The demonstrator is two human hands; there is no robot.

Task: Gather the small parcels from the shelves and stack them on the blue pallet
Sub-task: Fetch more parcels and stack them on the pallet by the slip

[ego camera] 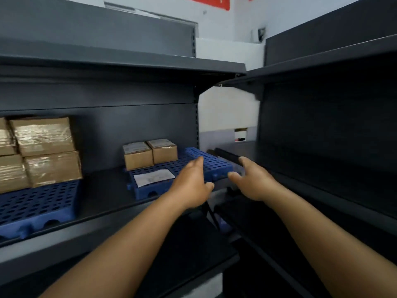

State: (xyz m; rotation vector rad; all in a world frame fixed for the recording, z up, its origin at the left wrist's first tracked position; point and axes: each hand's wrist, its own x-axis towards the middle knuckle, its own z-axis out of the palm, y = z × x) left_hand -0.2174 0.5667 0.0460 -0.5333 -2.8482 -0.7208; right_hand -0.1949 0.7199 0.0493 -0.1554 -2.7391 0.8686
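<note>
Both bare forearms reach fwd from the bottom of the view, hands empty. Left hand (191,186) hovers over the near-right part of the blue pallet (214,166), fingers loosely together and extended, holding nothing. Right hand (251,181) is just off the pallet's right edge, fingers spread apart, thumb pointing left, also holding nothing.

Two small parcels (150,153) already sit side by side at the pallet's back-left corner, up and to the left of both hands; left hand is nearer them. Pallet's long axis runs roughly left-front to right-back on the dark shelf (103,190). A white paper slip (153,177) lies flat on the pallet's front, between parcels and left hand.

Further left, well apart, larger taped boxes (47,151) are stacked on a second blue pallet (36,203). Right-side shelf unit (322,130) looks bare; no loose parcels visible there. Judgement: nothing blocks the pallet's open right half, so more parcels could go there.
</note>
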